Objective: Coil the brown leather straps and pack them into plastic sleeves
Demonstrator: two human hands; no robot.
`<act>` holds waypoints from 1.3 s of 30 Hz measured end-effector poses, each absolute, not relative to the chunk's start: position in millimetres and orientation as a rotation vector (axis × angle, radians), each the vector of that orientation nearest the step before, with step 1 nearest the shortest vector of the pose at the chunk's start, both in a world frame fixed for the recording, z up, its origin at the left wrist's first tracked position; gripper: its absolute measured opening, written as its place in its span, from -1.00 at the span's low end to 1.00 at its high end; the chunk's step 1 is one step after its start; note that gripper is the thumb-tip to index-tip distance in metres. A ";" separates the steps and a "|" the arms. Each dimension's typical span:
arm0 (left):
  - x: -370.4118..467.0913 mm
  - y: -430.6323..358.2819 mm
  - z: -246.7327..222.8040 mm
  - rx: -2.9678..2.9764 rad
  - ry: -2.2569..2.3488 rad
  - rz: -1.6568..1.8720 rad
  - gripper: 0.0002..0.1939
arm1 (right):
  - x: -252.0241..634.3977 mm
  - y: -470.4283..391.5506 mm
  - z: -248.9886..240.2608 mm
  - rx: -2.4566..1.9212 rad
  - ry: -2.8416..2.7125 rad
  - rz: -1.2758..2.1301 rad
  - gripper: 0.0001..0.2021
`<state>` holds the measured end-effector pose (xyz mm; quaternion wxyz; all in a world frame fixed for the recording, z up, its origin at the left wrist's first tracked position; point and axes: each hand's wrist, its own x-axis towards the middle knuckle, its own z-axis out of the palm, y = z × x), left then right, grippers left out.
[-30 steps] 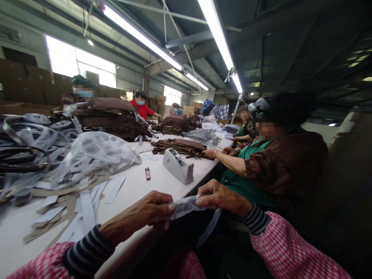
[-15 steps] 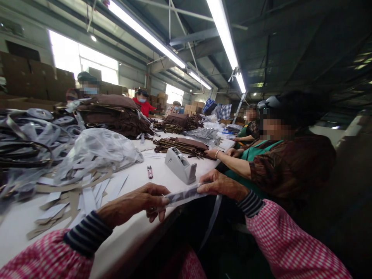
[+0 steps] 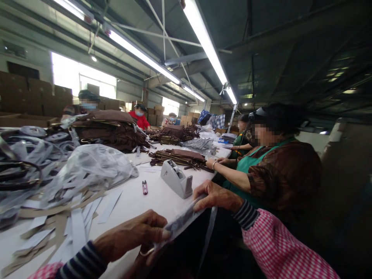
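Film (image 3: pixel 182 222) between left hand (image 3: pixel 136 232) and right hand (image 3: pixel 214 196), before dispenser (image 3: pixel 173 179) on table (image 3: pixel 129 204); snips (image 3: pixel 145 188) left of dispenser; bags (image 3: pixel 181 155) behind it.

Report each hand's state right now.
Left hand: closed, holding the plastic-wrapped strap.
Right hand: closed, holding the same plastic-wrapped strap farther along.

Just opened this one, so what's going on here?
A person at a white table holds a plastic-covered strip between both hands, the left hand and right hand gripping it apart, along the table's edge. A pale tail hangs below the right hand. A grey tape dispenser and small snips sit just beyond. Nearby, a co-worker in green reaches to a stack of brown bags.
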<state>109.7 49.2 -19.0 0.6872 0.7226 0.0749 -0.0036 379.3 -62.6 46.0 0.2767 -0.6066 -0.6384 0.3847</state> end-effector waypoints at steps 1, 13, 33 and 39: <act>110.1 47.5 -18.8 1.609 0.157 -0.007 -0.62 | 380.4 -64.4 48.7 -1.617 -1.721 1.013 -0.65; 111.7 18.9 21.0 1.168 0.047 0.462 -0.77 | 346.4 -48.1 -12.1 -1.119 -1.328 0.912 -0.54; 120.1 28.1 -35.6 2.385 0.032 0.857 -0.85 | 288.2 -99.6 -40.0 -1.223 -1.185 1.297 -0.52; 123.9 24.9 4.0 1.645 0.347 0.910 -0.72 | 304.8 -96.7 -58.8 -1.226 -1.258 1.349 -0.53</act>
